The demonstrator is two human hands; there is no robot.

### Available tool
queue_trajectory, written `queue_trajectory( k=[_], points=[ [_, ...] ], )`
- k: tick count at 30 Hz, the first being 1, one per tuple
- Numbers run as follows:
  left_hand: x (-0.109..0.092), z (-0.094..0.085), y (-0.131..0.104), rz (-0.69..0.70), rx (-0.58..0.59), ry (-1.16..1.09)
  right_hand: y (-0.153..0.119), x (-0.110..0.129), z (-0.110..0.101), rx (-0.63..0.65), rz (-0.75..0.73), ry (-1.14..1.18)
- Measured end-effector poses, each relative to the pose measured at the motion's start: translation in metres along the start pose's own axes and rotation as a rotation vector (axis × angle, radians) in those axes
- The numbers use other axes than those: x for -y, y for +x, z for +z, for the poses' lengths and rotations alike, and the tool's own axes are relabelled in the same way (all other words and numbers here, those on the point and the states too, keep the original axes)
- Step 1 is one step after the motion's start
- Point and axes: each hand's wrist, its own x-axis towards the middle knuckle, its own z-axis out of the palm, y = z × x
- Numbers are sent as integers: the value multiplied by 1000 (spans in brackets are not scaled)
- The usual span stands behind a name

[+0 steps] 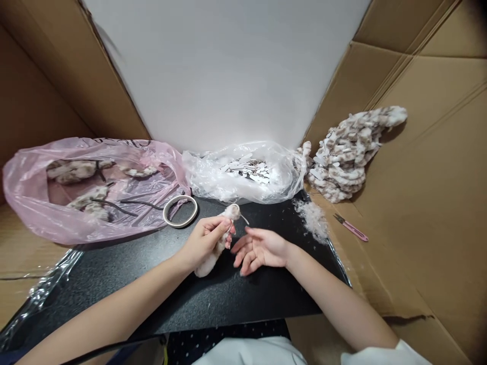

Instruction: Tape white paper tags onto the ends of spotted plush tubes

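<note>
My left hand (pixel 213 237) is closed round a small furry white and brown piece (pixel 209 262) over the black table (pixel 167 299). The piece slants, its upper end pointing away from me, and a thin pale strip sticks out at that end toward the right. Close to its right side is my right hand (pixel 262 248), palm turned up and fingers spread, with nothing in it. A roll of tape (pixel 165 215) lies behind and to the left of my left hand.
A pink plastic bag (pixel 30 203) with furry pieces and dark strips lies at left. Behind the hands is a clear bag (pixel 205 182) of white pieces. At right are a furry heap (pixel 342 157), white fluff (pixel 312 221) and pink snips (pixel 353 229). Cardboard stands on both sides.
</note>
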Motion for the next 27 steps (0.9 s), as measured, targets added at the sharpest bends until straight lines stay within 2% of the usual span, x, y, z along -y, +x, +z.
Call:
queue_trajectory(
  k=[2,4,6,8,12,15,18,22,27],
  points=[
    [-1,3,-1,-32,-10,-113,3,-8,8,146,118,-11],
    [-2,5,-3,-70,-3,-238,5,-16,17,258,168,28],
    [-4,7,-6,-120,36,-364,6,-23,25,321,150,86],
    [-7,8,-9,-174,94,-444,8,-27,30,328,83,139],
    [-9,7,-12,-176,164,-488,10,-25,31,161,-193,261],
    [-8,6,-12,-150,258,-511,7,-17,28,23,-423,278],
    [-6,6,-11,-140,324,-552,-3,-3,23,-112,-560,247],
    [-1,2,-5,-99,291,-516,-28,18,12,-314,-779,154],
    [2,-1,2,-53,225,-387,-61,42,-4,-576,-1136,-148]
  ],
)
